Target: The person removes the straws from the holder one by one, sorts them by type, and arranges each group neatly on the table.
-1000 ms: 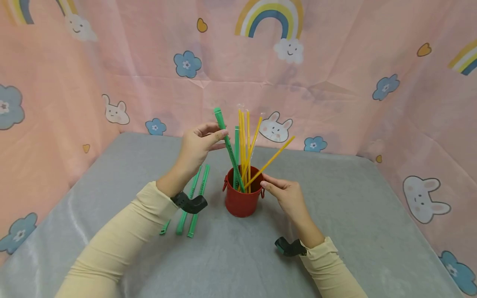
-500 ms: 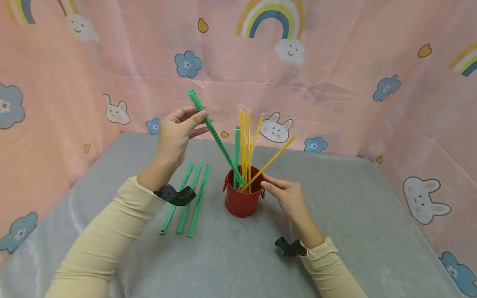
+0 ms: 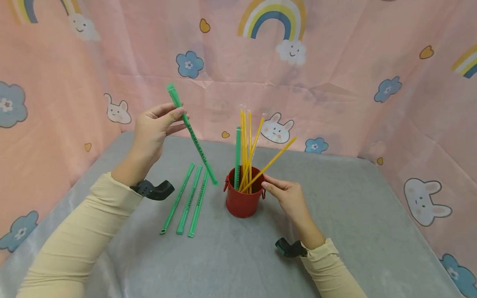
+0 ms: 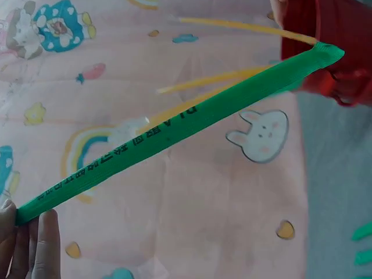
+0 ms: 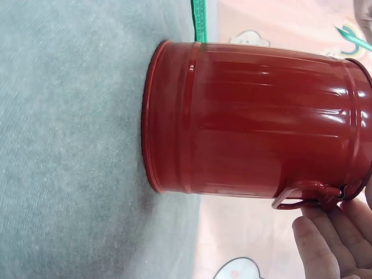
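Thumb and fingers of the left hand (image 3: 150,131) are pinching a green straw (image 3: 196,143) near its upper end; its lower tip is hanging left of the bucket, and its black lettering is proving hard to read. Right hand (image 3: 288,199): thumb and fingers are gripping the rim of the red bucket (image 3: 242,205) at its handle, the exact contact being partly hidden. Within it, yellow straws (image 3: 270,164) and an upright green one (image 3: 237,151) are standing, lower ends partly obscured. Leftward, three wrapped straws (image 3: 190,199) are lying on grey cloth (image 3: 335,219).
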Demonstrator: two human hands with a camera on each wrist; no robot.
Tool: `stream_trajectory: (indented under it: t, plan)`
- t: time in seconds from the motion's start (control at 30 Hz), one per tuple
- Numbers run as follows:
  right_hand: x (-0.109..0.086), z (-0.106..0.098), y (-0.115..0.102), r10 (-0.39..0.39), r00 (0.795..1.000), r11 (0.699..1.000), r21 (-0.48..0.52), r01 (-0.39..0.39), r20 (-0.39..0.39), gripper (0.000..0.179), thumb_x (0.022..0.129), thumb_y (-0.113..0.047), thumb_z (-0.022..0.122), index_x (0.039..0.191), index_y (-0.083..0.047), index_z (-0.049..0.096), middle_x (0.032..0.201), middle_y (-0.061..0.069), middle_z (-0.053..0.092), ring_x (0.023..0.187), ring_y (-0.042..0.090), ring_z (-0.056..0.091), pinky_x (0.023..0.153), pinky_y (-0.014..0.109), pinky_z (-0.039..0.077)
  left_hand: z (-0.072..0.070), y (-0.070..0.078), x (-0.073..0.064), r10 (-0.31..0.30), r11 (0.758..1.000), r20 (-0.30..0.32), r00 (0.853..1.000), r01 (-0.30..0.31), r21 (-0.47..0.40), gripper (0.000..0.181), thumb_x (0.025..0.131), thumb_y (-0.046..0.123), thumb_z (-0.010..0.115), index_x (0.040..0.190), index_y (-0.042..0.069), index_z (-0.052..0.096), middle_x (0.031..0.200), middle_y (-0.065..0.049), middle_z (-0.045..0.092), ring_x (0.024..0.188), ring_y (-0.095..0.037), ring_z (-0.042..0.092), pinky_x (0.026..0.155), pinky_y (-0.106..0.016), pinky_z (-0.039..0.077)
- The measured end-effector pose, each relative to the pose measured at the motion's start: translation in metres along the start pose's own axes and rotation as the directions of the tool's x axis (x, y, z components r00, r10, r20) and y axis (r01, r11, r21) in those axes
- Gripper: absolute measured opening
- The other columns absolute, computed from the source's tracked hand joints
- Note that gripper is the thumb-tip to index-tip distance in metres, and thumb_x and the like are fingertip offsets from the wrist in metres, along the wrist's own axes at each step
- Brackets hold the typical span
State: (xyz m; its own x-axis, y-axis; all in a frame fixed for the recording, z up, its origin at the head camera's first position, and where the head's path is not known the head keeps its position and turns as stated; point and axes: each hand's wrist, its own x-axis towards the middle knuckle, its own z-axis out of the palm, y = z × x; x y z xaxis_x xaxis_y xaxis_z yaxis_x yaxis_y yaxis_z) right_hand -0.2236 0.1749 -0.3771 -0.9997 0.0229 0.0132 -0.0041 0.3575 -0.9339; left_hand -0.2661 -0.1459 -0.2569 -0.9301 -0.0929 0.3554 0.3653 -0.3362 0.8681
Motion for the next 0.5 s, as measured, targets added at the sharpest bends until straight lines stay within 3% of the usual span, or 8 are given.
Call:
stream_trajectory:
  t: [0.23, 0.5]
  plan:
    - [0.000, -0.001, 0.000, -0.008, 1.000, 1.000, 0.000, 0.008, 0.004, 0.041, 0.092, -0.029, 0.073, 0.128, -0.011, 0.068, 0.125, 0.011, 0.069, 0.124, 0.025, 0.062, 0.106, 0.046, 0.049, -0.026, -0.008, 0.003, -0.122, 0.988, -0.007, 0.992, 0.123, 0.096, 0.007, 0.090, 0.010, 0.073, 0.089, 0.014, 0.078, 0.083, 0.003, 0.077, 0.078, -0.007, 0.073, 0.073, -0.023, 0.060]
    - [0.000, -0.001, 0.001, 0.002, 1.000, 1.000, 0.003, -0.002, 0.005, 0.041, 0.092, -0.030, 0.073, 0.128, -0.012, 0.068, 0.125, 0.011, 0.069, 0.124, 0.026, 0.062, 0.106, 0.046, 0.048, -0.042, -0.020, 0.007, -0.203, 0.957, -0.026, 0.979, 0.204, 0.208, 0.005, 0.089, 0.014, 0.075, 0.089, 0.018, 0.078, 0.084, 0.008, 0.075, 0.080, -0.005, 0.070, 0.073, -0.022, 0.060]
